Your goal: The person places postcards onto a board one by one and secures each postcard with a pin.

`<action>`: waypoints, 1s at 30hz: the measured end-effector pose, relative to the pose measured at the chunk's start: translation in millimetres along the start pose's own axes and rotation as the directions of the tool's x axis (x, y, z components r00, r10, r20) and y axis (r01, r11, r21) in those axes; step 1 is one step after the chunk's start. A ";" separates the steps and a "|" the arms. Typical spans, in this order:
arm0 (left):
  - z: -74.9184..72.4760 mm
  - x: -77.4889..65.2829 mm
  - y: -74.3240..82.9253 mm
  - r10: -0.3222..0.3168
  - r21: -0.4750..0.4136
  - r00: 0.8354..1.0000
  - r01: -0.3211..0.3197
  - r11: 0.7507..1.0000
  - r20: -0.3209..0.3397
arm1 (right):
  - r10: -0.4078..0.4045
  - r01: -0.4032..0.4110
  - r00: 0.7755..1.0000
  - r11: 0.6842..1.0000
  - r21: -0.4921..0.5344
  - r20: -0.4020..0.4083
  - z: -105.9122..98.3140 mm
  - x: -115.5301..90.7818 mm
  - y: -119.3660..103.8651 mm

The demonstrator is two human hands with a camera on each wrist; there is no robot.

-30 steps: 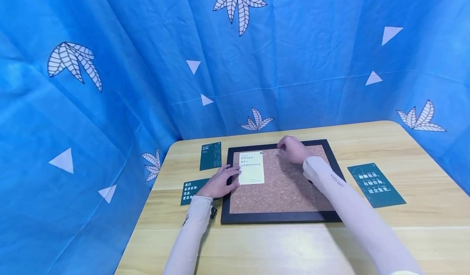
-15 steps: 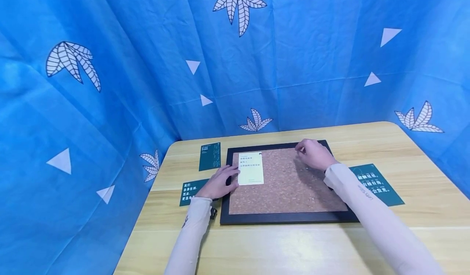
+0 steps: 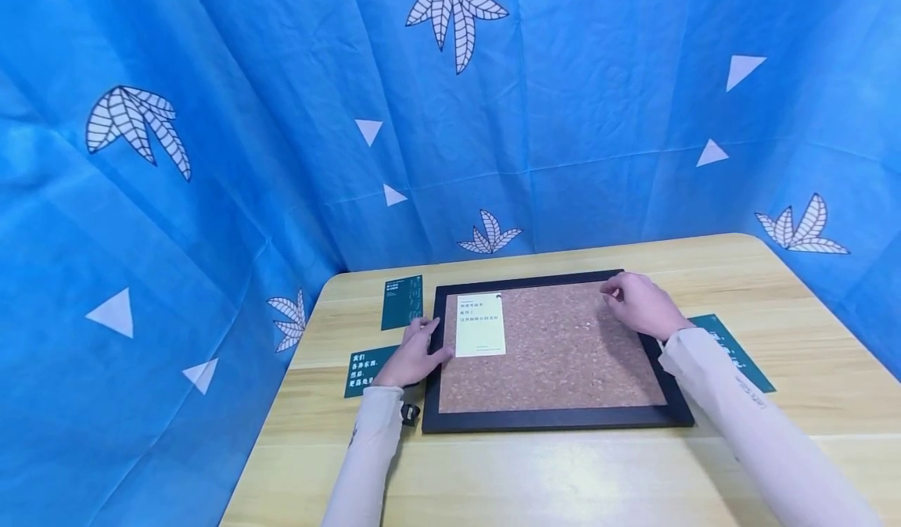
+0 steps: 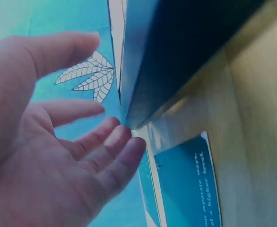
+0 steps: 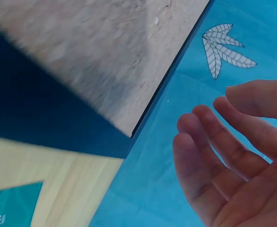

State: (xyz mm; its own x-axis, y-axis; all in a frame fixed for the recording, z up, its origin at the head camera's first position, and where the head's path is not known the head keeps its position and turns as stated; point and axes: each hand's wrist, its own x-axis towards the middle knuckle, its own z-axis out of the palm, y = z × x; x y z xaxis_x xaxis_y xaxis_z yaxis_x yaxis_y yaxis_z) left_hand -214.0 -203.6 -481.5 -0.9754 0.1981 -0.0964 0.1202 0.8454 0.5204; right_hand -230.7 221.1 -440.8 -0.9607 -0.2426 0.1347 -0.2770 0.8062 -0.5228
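A cork board [image 3: 549, 363] with a black frame [image 3: 556, 419] lies on the table. A pale yellow card [image 3: 481, 338] with printed text is on the cork's upper left, with a small dark spot at its top right corner. My left hand [image 3: 411, 357] is at the frame's left edge, thumb and fingers spread apart; whether they touch the frame I cannot tell. Above the board's upper right corner hovers my right hand [image 3: 647, 306]. In the right wrist view its fingers [image 5: 223, 161] bend loosely, with the thumb near the index finger and nothing visible between them.
Two dark green cards lie left of the board, an upper card [image 3: 401, 304] and a lower card [image 3: 362, 371] partly behind my left hand. Another green card [image 3: 742, 359] on the right is partly covered by my sleeve. A blue patterned curtain [image 3: 598, 120] surrounds the wooden table [image 3: 549, 480].
My right hand has moved right across the board, from its top middle to its upper right corner. My left fingers have drawn back from the yellow card to the frame's left edge.
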 end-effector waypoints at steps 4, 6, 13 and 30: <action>1.7 -1.2 -2.8 -0.030 -0.024 0.999 0.029 0.999 -0.033 | 0.036 -0.036 0.999 0.999 -0.007 0.002 -4.4 -9.6 8.3; 2.3 -1.8 -4.4 -0.042 -0.049 0.999 0.040 0.998 -0.034 | 0.049 -0.049 0.999 0.999 -0.006 0.001 -7.1 -14.0 13.9; 2.8 -3.5 -5.8 -0.106 -0.104 0.994 0.104 0.989 -0.013 | 0.115 -0.115 0.993 0.993 0.001 0.012 -19.3 -29.2 28.1; -0.2 -0.6 -4.3 -0.094 -0.161 0.995 0.100 0.982 0.046 | 0.273 -0.274 0.962 0.961 -0.035 -0.019 -40.5 -70.3 67.0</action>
State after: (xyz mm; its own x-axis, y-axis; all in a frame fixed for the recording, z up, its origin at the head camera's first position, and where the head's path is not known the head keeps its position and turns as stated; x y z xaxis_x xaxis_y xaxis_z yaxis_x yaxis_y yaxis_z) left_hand -213.9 -207.5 -483.5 -0.9729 0.1406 -0.1835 -0.0089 0.7703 0.6376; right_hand -182.5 314.0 -451.2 -1.0000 -0.0024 0.0030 -0.0036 0.8601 -0.5101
